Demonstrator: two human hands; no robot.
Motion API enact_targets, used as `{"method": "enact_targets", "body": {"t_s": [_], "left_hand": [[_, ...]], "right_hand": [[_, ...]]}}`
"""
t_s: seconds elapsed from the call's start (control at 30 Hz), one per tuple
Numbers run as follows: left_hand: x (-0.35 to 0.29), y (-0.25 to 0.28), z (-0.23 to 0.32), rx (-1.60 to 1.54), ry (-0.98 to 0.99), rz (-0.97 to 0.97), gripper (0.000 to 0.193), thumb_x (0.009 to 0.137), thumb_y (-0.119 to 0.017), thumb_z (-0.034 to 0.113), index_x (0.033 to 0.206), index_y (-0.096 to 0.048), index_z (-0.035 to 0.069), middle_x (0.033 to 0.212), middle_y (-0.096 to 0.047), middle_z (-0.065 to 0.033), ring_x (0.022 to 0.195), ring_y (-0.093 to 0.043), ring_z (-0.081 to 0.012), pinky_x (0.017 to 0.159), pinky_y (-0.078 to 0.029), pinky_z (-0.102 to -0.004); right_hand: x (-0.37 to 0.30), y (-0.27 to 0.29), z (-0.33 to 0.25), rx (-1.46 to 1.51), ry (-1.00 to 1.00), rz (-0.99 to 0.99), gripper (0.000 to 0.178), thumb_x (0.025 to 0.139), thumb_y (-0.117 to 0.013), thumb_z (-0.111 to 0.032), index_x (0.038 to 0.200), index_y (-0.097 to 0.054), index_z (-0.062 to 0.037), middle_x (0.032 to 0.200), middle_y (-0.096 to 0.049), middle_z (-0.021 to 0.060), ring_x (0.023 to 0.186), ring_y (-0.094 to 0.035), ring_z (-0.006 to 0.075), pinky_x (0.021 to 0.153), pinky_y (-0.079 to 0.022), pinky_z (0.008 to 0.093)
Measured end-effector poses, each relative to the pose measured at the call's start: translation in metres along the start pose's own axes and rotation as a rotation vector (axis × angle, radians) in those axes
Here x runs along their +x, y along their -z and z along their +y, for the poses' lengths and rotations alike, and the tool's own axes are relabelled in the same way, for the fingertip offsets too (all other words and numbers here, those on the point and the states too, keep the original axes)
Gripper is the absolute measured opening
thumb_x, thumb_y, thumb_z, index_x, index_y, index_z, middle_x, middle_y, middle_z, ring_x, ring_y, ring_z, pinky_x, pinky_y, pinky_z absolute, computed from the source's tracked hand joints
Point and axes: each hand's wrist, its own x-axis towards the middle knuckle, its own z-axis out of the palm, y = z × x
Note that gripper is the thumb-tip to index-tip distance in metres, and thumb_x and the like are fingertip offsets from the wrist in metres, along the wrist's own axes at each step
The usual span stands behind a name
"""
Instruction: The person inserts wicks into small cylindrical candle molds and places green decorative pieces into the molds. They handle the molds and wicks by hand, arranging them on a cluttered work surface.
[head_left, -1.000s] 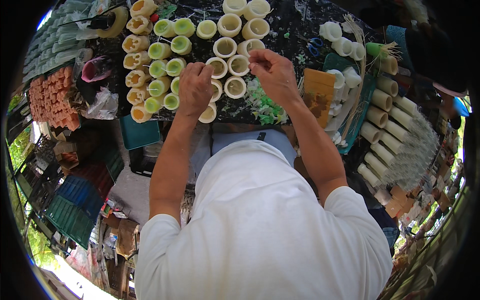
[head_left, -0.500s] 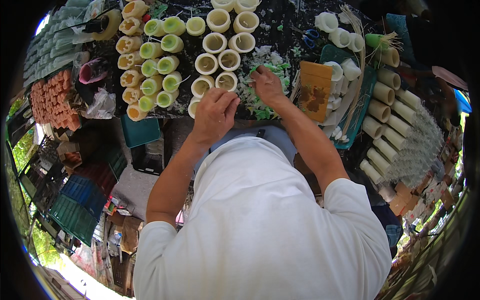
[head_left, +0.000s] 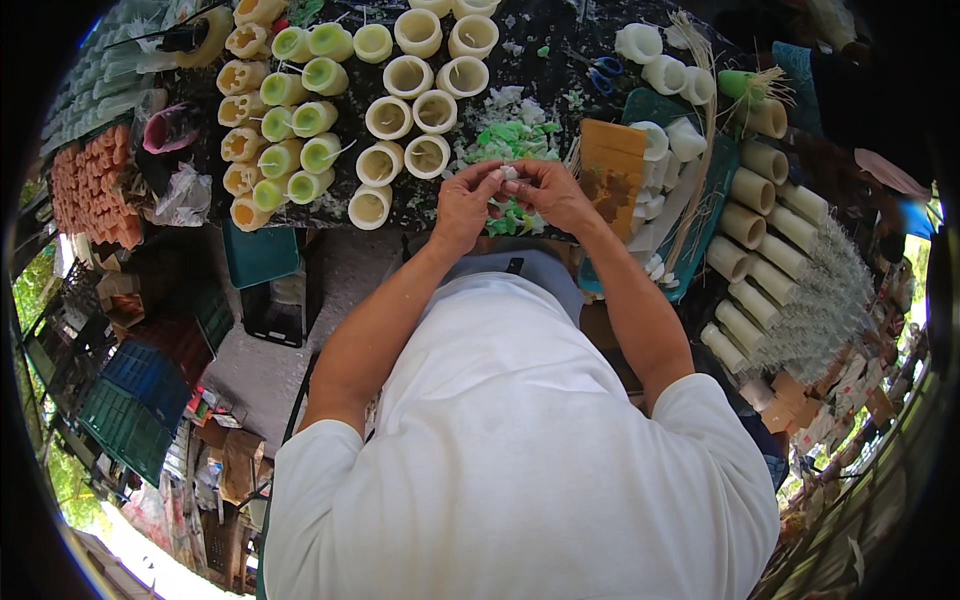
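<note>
A person in a white T-shirt (head_left: 520, 450) leans over the dark surface (head_left: 540, 90), both forearms reaching forward. The left hand (head_left: 465, 205) and the right hand (head_left: 550, 192) meet at the near edge of the surface, fingertips pinched together on a small white wax piece (head_left: 510, 173) held between them, so both are closed on it. Right under and just behind the hands lies a heap of green and white wax scraps (head_left: 505, 140). Just to the right of it rests an orange-brown card (head_left: 612, 170), and beyond that a teal tray (head_left: 700, 230) with pale cylinders. To the left of the heap stand hollow cream candles (head_left: 405, 120) in rows, with green-filled candles (head_left: 300, 130) farther left. Along the right side runs a curved line of tall cream pillar candles (head_left: 760, 250). Near the far edge of the surface lie blue-handled scissors (head_left: 603, 72). Far left, a stack of orange pieces (head_left: 90, 185) sits beside the surface.
</note>
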Motion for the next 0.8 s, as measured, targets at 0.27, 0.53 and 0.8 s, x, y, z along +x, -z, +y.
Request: {"method": "enact_targets", "body": {"t_s": [0.27, 0.53, 0.8], "left_hand": [[-0.026, -0.003, 0.005, 0.362, -0.044, 0.048, 0.027, 0.097, -0.071, 0.01, 0.122, -0.072, 0.001, 0.096, -0.075, -0.0052, 0.077, -0.067, -0.0113, 0.066, -0.054, -0.0259], [-0.054, 0.018, -0.003, 1.286, -0.43, 0.156, 0.024, 0.092, -0.073, 0.01, 0.114, -0.072, 0.0, 0.1, -0.071, -0.0159, 0.078, -0.071, -0.0303, 0.07, -0.056, -0.0382], [-0.056, 0.054, 0.144, 1.385, -0.727, 0.488, 0.024, 0.089, -0.073, 0.005, 0.113, -0.071, 0.003, 0.094, -0.068, -0.0123, 0.077, -0.069, -0.0287, 0.07, -0.055, -0.0391]], "right_hand": [[-0.021, -0.007, 0.024, 0.482, 0.018, -0.068, 0.019, 0.105, -0.063, -0.018, 0.113, -0.068, -0.0013, 0.099, -0.071, 0.0041, 0.083, -0.066, 0.0092, 0.072, -0.055, 0.026], [-0.022, 0.01, 0.063, 0.369, -0.055, 0.143, 0.013, 0.092, -0.069, -0.014, 0.099, -0.07, -0.0026, 0.089, -0.069, 0.0056, 0.082, -0.066, 0.0145, 0.069, -0.055, 0.0299], [-0.01, 0.008, 0.017, 0.006, -0.031, 0.146, 0.017, 0.095, -0.068, -0.01, 0.11, -0.065, -0.0008, 0.09, -0.064, 0.0053, 0.073, -0.058, 0.0103, 0.063, -0.05, 0.029]]}}
